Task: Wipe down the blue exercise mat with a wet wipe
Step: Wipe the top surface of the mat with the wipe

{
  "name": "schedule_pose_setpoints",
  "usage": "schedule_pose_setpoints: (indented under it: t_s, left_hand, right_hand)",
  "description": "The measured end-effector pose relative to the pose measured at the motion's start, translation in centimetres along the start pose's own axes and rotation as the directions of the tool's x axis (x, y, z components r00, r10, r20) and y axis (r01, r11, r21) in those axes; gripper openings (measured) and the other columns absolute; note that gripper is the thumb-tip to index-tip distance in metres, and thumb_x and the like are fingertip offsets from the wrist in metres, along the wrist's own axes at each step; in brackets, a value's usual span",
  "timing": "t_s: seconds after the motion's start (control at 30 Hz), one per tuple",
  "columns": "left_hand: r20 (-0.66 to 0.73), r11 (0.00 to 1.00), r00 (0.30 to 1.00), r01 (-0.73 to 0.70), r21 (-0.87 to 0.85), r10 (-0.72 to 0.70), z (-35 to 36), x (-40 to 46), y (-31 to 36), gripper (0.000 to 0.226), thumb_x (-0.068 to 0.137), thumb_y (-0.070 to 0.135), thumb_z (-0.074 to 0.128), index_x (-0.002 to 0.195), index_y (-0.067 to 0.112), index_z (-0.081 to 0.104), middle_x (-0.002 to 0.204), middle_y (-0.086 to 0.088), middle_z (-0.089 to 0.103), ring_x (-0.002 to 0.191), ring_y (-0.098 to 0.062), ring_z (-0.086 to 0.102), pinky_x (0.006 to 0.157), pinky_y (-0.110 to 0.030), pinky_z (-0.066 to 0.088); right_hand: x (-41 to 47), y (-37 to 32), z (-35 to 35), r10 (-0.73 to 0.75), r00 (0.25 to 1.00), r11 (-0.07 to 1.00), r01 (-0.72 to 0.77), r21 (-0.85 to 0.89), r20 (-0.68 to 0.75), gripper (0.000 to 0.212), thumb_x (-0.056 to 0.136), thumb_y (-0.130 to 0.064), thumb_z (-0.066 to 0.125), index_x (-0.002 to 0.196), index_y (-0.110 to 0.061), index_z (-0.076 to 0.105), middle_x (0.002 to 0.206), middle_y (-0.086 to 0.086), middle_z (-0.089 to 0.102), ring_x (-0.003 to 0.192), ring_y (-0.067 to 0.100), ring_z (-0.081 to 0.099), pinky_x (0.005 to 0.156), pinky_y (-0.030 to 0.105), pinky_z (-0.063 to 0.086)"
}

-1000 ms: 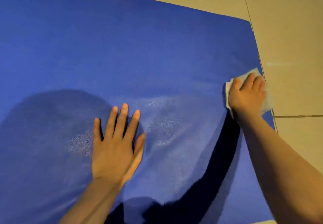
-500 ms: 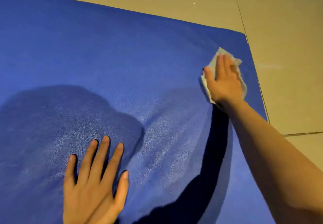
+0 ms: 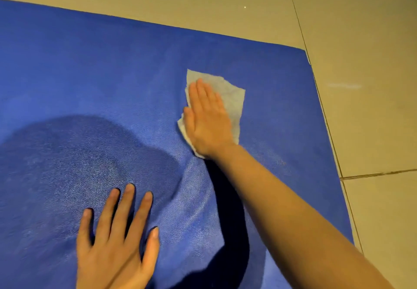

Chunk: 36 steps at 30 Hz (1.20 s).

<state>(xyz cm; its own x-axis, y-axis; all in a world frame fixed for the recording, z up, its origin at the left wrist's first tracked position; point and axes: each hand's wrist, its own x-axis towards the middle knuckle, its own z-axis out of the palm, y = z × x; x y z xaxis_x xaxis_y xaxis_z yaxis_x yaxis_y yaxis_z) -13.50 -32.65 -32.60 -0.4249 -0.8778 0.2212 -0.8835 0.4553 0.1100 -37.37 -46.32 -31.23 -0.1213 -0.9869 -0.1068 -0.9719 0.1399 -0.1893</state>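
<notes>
The right hand (image 3: 208, 119), fingers (image 3: 200, 94) straight and together, is pressing the wet wipe (image 3: 232, 99) flat at centre frame; the left hand (image 3: 115, 241), fingers spread, is lying flat on the blue mat (image 3: 90, 74) at lower left.

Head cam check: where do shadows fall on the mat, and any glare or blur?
Head view: a big soft shadow darkens the blue mat lower left, above the left hand; a hard dark shadow runs under the right forearm below the right hand on the wet wipe. Damp sheen glints near the shadow edge. Two bright specks on the floor tiles. Little blur.
</notes>
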Motion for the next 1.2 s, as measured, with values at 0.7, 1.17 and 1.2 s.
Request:
schedule_pose_setpoints:
  t_s: [0.7, 1.17, 1.2]
  left_hand:
    - [0.208, 0.982, 0.976, -0.026, -0.185, 0.065, -1.9, -1.7, -1.8, 0.048, 0.096, 0.036, 0.039, 0.131, 0.013, 0.062, 0.145, -0.011, 0.052, 0.136, -0.026, 0.041, 0.110, -0.049, 0.028]
    - [0.227, 0.986, 0.971, -0.036, -0.163, 0.073, -4.0, -10.3, -4.0, 0.055, 0.105, 0.040, 0.020, 0.141, 0.014, 0.053, 0.150, -0.011, 0.046, 0.138, -0.030, 0.038, 0.116, -0.050, 0.018]
    - [0.224, 0.984, 0.972, -0.037, -0.175, 0.076, -4.1, -10.3, -4.0, 0.054, 0.104, 0.039, 0.022, 0.139, 0.013, 0.056, 0.149, -0.011, 0.048, 0.137, -0.030, 0.038, 0.115, -0.050, 0.018]
  right_hand:
    - [-2.0, -12.3, 2.1, -0.453, 0.884, 0.888, 0.435, 0.147, 0.118, 0.056, 0.105, -0.038, 0.021, 0.154, -0.012, 0.023, 0.162, 0.005, 0.017, 0.151, 0.022, 0.011, 0.120, 0.033, -0.003]
    - [-10.9, 0.3, 0.5, 0.360, 0.931, 0.933, -0.357, 0.051, -0.063, 0.074, 0.093, -0.040, 0.005, 0.154, -0.001, 0.017, 0.162, 0.017, 0.014, 0.149, 0.034, 0.013, 0.120, 0.043, 0.006]
    - [-10.3, -2.0, 1.0, 0.279, 0.959, 0.959, -0.276, 0.057, -0.044, 0.076, 0.091, -0.042, 0.001, 0.154, -0.002, 0.017, 0.162, 0.016, 0.014, 0.149, 0.033, 0.012, 0.120, 0.042, 0.005]
